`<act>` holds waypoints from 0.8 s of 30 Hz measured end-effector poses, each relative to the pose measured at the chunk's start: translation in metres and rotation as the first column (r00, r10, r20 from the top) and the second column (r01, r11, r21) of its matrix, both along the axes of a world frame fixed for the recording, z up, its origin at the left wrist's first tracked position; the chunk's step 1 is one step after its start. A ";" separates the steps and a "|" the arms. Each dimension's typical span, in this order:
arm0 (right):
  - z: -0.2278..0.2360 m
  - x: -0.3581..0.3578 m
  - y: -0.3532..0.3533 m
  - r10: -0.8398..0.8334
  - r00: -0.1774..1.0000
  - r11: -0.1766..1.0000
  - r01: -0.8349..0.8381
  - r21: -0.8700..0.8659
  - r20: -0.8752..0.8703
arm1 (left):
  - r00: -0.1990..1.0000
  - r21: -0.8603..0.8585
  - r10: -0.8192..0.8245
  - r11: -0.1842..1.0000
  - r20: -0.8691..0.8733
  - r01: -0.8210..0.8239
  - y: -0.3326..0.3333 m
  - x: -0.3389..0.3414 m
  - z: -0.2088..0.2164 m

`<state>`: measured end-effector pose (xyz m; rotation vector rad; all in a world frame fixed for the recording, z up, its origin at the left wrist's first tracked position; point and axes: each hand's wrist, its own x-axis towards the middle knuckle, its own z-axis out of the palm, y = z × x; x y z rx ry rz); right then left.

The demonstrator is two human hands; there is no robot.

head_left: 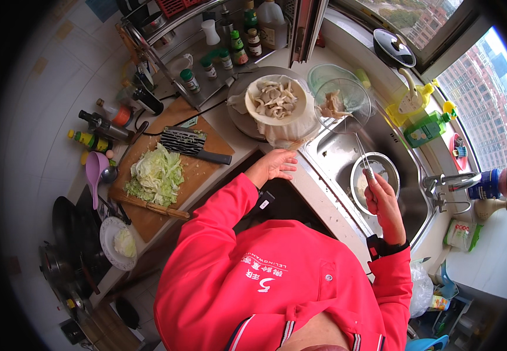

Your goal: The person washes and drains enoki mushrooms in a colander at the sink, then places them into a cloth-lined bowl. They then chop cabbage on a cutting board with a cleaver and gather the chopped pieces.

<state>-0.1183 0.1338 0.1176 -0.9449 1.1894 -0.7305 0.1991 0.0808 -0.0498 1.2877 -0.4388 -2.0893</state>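
My right hand (382,202) is closed around the handle of a wire-mesh strainer (356,100), held over the sink's far left corner. Pale brownish food (333,106) shows at the mesh; I cannot make out its kind. Fingers apart, my left hand (275,165) is at the counter's front edge, holding nothing. Just beyond it stands a cream bowl (254,104) of pale sliced food that looks like mushrooms (278,98), with crumpled plastic film (285,136) below its near side. A metal basin (356,186) sits in the sink (327,153), partly behind my right hand.
On the left, a wooden cutting board (203,181) bears chopped cabbage (155,175) and a cleaver (192,145). A white plate (108,240) with cabbage overhangs near the counter edge. Bottles and spice jars line the back. The faucet (455,181) rises at the sink's right.
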 end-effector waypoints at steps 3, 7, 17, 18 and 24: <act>0.001 0.039 -0.023 0.080 0.984 0.984 -0.103 -0.145 -0.158 | 0.999 0.003 0.038 0.999 -0.005 -0.038 0.005 0.021 -0.002; -0.004 0.076 -0.044 0.013 0.804 0.745 -0.404 -0.530 -0.595 | 0.993 -0.016 0.118 0.993 0.002 -0.117 0.006 0.048 0.001; -0.004 0.092 -0.060 -0.232 0.587 0.626 -0.521 -0.581 -0.776 | 0.970 -0.049 0.202 0.979 0.139 -0.197 0.001 0.077 0.012; -0.005 0.090 -0.061 -0.236 0.624 0.600 -0.510 -0.617 -0.745 | 0.969 -0.050 0.201 0.979 0.141 -0.196 0.001 0.077 0.012; 0.000 0.075 -0.059 -0.053 0.874 0.790 -0.259 -0.555 -0.484 | 0.966 -0.068 0.183 0.983 0.182 -0.173 0.002 0.071 0.009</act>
